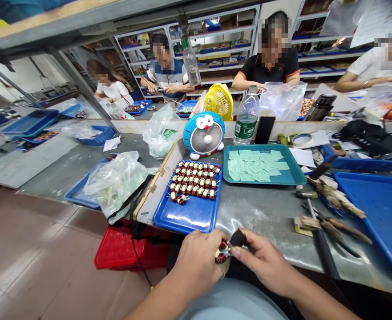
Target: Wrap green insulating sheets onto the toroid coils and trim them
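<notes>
Wound coil (221,252): held beside the surface's (245,211) near edge, at nine o'clock from the right fingers, nearer the left hand; long axis unclear.
Left hand (197,253): coil pinched by its fingers.
Right hand (265,262): dark piece (238,238) pinched beside the coil; no obstacle seen between.
Blue tray (185,217): eleven o'clock, similar coils (191,189) borne.
Green tray (292,176): one o'clock.
Pliers (351,229): near three o'clock.

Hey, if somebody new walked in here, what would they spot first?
Probably the round blue fan with a winking cartoon face, standing behind the tray of small coils. Next, the bright yellow fan just behind it, then the pale green sheets in the teal tray to the right.
</notes>
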